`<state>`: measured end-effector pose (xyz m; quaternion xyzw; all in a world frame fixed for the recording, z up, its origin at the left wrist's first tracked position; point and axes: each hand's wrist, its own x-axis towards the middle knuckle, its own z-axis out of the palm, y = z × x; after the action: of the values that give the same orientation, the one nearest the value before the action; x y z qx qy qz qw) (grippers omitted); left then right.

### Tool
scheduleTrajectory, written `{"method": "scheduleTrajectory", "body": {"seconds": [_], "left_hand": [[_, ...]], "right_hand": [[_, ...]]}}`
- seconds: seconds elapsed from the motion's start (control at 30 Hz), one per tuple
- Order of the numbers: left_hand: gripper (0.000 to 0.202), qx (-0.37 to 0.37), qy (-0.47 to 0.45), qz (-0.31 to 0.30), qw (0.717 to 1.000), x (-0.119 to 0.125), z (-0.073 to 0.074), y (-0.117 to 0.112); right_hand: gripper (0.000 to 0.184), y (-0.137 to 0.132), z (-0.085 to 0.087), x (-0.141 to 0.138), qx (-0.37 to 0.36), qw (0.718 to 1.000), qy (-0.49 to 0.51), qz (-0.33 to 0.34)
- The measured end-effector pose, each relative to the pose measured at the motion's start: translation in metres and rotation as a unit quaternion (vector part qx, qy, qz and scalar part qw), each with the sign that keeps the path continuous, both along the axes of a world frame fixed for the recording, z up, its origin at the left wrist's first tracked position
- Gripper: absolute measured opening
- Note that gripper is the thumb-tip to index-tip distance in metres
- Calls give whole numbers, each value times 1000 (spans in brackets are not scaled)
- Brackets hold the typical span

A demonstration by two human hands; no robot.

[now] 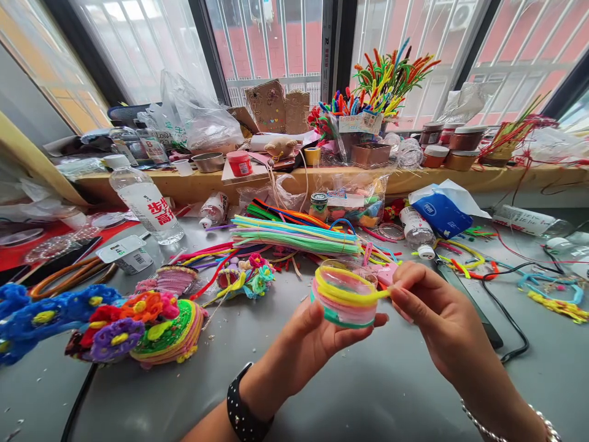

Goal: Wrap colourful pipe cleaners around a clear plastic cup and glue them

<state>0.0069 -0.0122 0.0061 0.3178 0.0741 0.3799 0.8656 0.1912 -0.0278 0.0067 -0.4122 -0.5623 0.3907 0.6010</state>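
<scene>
The water bottle (148,205) shows red Chinese characters on its label.

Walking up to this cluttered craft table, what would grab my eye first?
Front and centre, the left hand holds a clear cup wrapped in pink, yellow and green fuzzy stems, while the right hand pinches a yellow stem at its rim. To the left, bright fuzzy flowers lie on the grey table, and a bouquet of stems stands on the windowsill behind.
</scene>
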Motion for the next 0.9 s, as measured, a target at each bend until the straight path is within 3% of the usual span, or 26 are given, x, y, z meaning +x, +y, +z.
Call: {"method": "scheduleTrajectory", "body": {"seconds": [0.1,0.4,0.67,0.9], "left_hand": [[40,17,21,13,1000,-1,-2,-1],[47,-8,32,39,999,1,-6,0],[50,-21,30,23,999,2,-3,2],[44,-3,37,43,998,2,-2,0]], "right_hand": [[15,0,1,-1,3,1000,-3,-2],[14,-4,2,-5,13,1000,-13,-14],[13,-5,1,-4,21,999,-45,-22],[13,-9,4,-11,17,998,-53,-17]]}}
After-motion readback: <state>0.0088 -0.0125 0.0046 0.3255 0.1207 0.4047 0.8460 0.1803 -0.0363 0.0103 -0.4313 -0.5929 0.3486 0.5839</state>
